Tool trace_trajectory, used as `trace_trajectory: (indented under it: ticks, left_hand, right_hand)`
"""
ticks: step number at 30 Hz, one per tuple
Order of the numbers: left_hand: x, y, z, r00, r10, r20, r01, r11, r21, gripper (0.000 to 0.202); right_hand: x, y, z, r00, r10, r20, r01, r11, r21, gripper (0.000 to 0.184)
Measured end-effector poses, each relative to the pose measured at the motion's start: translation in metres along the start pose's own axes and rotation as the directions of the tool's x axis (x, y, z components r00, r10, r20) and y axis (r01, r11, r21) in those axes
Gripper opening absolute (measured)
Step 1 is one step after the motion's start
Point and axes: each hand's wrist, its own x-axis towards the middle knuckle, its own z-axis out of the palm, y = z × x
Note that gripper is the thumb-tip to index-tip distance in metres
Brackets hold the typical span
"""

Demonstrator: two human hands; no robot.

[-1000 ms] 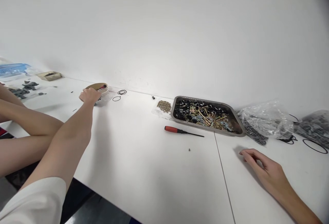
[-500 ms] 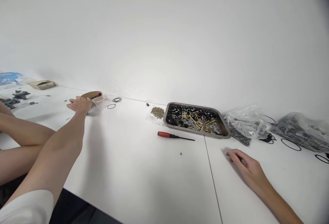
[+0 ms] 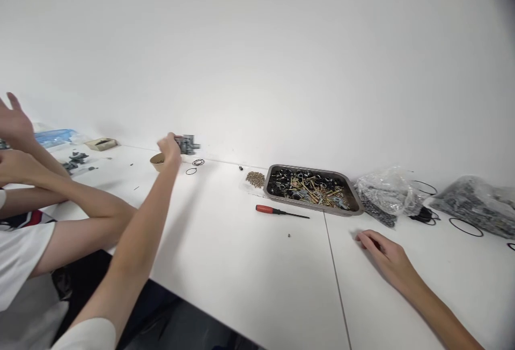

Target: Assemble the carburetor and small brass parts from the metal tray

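Note:
My left hand (image 3: 170, 148) is stretched far out to the left, raised above the white table (image 3: 241, 264), its fingers closed on a small grey plastic part (image 3: 187, 145). Just below and behind it sits a tan bowl (image 3: 157, 162). My right hand (image 3: 384, 256) lies on the table at the right, fingers loosely spread and flat, holding nothing. It rests just in front of a metal tray (image 3: 354, 201) filled with black rings and brass parts.
A red-handled screwdriver (image 3: 280, 211) lies in front of the tray, a heap of small brass pieces (image 3: 256, 179) to the tray's left. Black O-rings (image 3: 194, 166) lie near the bowl. Plastic bags (image 3: 386, 194) of parts sit right. Another person's arms (image 3: 60, 200) reach in from the left.
My left hand has lifted off the bowl with a grey part in its fingers. The other person's hands have risen at the left. My right hand has stayed put.

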Motion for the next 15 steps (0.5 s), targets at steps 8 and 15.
trace_trajectory:
  ticks: [8,15]
  left_hand:
    - [-0.141,-0.094,0.059,0.754,-0.434,0.494,0.6,0.76,-0.248,0.018]
    - [-0.206,-0.138,0.051,0.49,-0.353,0.797,0.68,0.727,-0.095,0.024]
  right_hand:
    - [-0.007,-0.005,-0.002,0.998,-0.056,0.012,0.055,0.998,0.04,0.046]
    - [-0.019,-0.024,-0.004,0.999,-0.05,0.011,0.049,0.997,0.062,0.038]
